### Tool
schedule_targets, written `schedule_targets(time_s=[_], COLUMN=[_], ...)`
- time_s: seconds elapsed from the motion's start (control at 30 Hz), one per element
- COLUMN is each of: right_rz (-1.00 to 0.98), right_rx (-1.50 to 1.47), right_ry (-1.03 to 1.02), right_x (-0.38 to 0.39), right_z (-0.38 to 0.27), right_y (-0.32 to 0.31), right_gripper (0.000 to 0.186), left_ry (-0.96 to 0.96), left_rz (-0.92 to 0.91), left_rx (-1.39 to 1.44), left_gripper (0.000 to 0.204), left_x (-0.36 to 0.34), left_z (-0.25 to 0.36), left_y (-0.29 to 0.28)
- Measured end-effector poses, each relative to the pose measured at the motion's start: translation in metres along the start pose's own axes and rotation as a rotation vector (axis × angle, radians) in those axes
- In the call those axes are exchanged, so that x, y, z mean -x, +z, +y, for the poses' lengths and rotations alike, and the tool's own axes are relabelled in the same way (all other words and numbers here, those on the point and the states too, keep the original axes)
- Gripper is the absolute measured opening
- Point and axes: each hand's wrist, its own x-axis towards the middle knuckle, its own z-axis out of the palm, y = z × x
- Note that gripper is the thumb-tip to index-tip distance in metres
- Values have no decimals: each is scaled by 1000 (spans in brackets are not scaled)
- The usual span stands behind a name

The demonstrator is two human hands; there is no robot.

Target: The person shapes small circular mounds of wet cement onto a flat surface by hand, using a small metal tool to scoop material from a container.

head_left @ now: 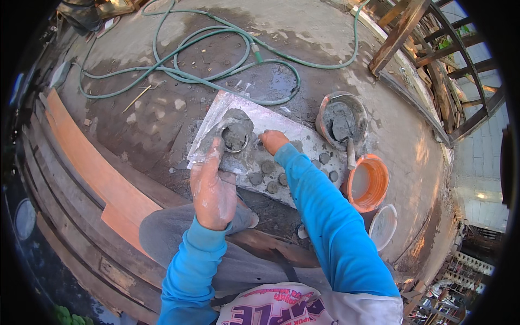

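My left hand (213, 189), dusted with grey, grips a round mould (236, 138) smeared and partly filled with wet grey cement, above the left end of a pale board (300, 181). Just to the right of the mould, my right hand (273, 142) has its fingers curled over the board; what is in them, if anything, is hidden. Several small round grey cement pieces (254, 179) lie on the board below. Beyond the board's right part stands a bucket (327, 108) of grey mix with a trowel (350, 153) in it.
An orange bucket (382, 184) of murky water and a pale round container (383, 227) stand to the right. A green hose (292, 65) loops across the ground beyond. Long wooden planks (103, 179) lie along the left. A wooden frame (398, 38) stands at the upper right.
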Motion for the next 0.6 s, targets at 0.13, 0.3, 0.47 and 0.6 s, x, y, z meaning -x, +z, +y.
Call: schedule_targets(time_s=[0.13,0.3,0.47,0.6], right_rz=[-107,23,396,653], right_rx=[69,-169,-1027,-869], right_ry=[-13,8,206,-85], right_x=[-8,8,72,126], right_z=[-5,-9,-51,-89], right_y=[13,-7,-123,-188], right_gripper=[22,19,27,25], left_ry=[2,24,-2,-59], left_rz=[-27,5,-19,-41], left_rx=[-11,-14,-29,-86], left_gripper=[34,33,31,29], left_x=[-3,-4,-8,-8], left_z=[-1,-6,-10,-24], left_y=[-4,-12,-12,-15])
